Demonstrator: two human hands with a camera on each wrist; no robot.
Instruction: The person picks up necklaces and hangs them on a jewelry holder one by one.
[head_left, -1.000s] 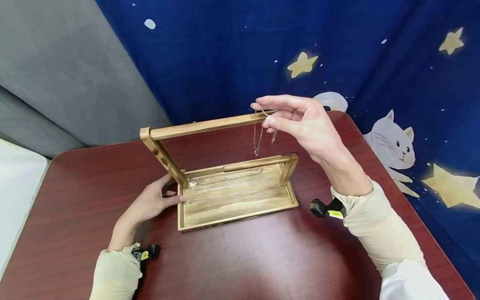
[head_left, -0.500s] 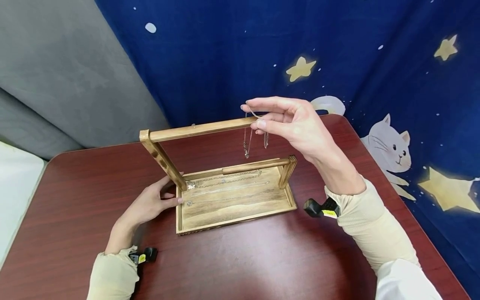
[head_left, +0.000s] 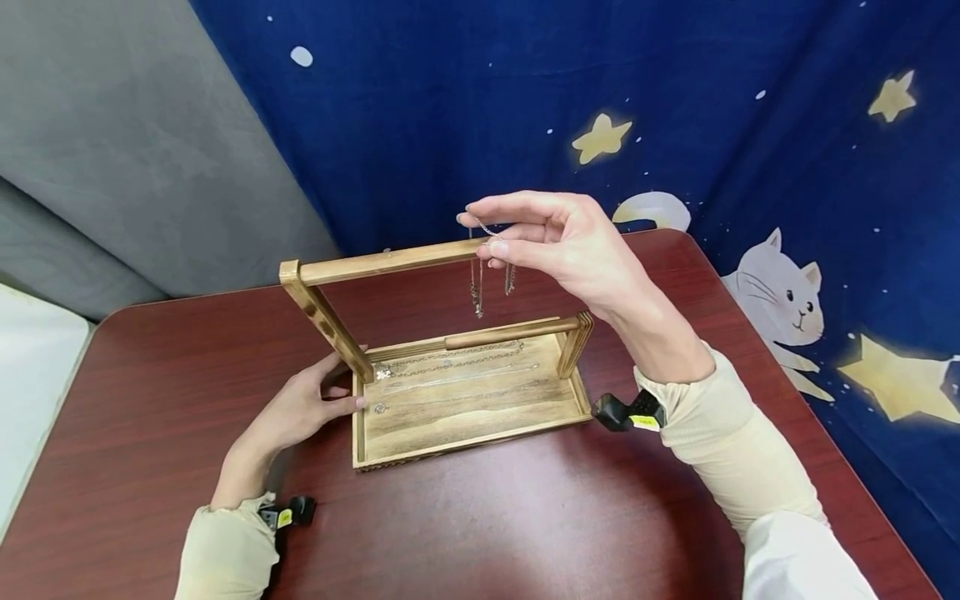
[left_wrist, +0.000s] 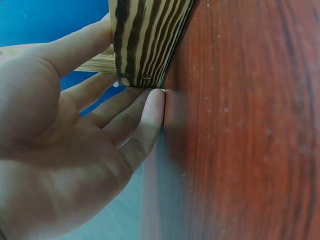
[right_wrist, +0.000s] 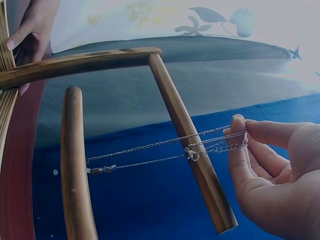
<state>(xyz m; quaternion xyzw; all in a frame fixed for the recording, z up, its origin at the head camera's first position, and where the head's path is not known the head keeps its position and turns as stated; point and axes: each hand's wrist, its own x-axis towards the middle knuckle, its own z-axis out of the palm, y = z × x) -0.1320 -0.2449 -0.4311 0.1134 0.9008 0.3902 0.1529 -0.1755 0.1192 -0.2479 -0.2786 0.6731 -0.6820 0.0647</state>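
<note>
The left hand (head_left: 296, 408) is at the left end of the wooden stand, thumb resting over the end wall of the tray (head_left: 465, 422) and fingers reaching round the back corner, so it appears to hold that end steady on the desk (head_left: 450, 525). Just right of it rises a post (head_left: 330, 321), with the upper bar (head_left: 393, 261) running off its top. In the tray, a flower-shaped pendant (head_left: 383, 372) and a round pendant (head_left: 380, 408) lie at the left, with fine chains (head_left: 453, 379) stretched rightward in rough rows; that part looks already settled. Farther right, the loose necklace (right_wrist: 192, 154) hangs by the far part of the upper bar, above the lower bar (head_left: 517, 330), its ends dangling below the fingers. Whether its loop passes round the upper bar cannot be told. The right hand (head_left: 577, 242) pinches the chain between thumb and fingers and has not let go, so placing this necklace seems well advanced but unfinished: settling the chain and releasing it appear to be what is left.
</note>
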